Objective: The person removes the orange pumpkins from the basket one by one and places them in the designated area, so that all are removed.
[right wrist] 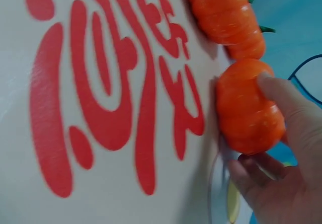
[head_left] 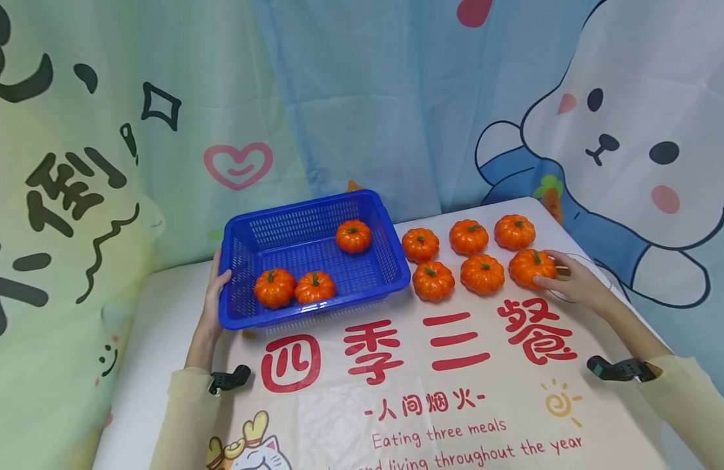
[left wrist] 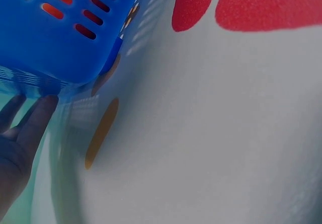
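My right hand (head_left: 579, 284) grips a small orange pumpkin (head_left: 533, 269) with a green stem, at the right end of the front row. In the right wrist view, the thumb (right wrist: 287, 95) lies across that pumpkin (right wrist: 249, 108), with the other fingers along its side. My left hand (head_left: 211, 297) rests against the left side of a blue plastic basket (head_left: 311, 313), its thumb at the rim. The left wrist view shows straight fingers (left wrist: 37, 118) touching the basket wall (left wrist: 55, 53). Inside the basket are three pumpkins: two by the front wall and one (head_left: 353, 236) at the back right.
Right of the basket, more pumpkins stand in two rows: three behind, including the back right one (head_left: 514, 232), and two in front beside the gripped one. A cream printed cloth (head_left: 456, 391) with red characters covers the table. A printed curtain (head_left: 362, 98) hangs behind.
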Motion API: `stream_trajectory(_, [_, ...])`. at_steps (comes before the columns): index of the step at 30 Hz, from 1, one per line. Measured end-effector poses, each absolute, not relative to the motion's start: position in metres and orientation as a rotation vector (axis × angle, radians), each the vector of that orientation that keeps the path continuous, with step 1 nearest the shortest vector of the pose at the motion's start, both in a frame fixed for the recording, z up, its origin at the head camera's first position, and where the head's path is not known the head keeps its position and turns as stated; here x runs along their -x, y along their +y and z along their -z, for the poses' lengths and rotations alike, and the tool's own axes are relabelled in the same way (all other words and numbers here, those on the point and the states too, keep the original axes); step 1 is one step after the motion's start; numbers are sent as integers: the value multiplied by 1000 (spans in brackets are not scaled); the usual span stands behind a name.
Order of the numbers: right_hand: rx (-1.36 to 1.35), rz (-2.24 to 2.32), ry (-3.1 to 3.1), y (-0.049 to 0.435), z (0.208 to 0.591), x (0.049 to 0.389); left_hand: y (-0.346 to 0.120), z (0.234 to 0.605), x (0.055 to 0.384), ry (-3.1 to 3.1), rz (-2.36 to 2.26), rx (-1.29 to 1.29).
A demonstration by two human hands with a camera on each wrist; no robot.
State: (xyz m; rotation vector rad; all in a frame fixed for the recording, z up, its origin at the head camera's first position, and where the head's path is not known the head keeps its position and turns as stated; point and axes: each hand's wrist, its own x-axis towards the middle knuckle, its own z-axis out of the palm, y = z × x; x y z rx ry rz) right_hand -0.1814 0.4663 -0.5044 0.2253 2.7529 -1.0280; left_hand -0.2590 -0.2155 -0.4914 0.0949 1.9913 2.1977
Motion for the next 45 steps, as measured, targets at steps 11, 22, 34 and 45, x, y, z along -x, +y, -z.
stream_trajectory(11, [-180,1070,2898,473,484,183,-215,491,260,2004,-2190,-81])
stream_trajectory(22, [-20,1187,2907,424,443,186,-215,492,261,2010,-2188,-97])
stream_trajectory(34, [330,1151,2749,342,410,201,-215,493,260,2019,-2187,-108])
stream_trajectory(45, [590,1130,2565,237,400,244,-217,493,261,2015,-2189,-116])
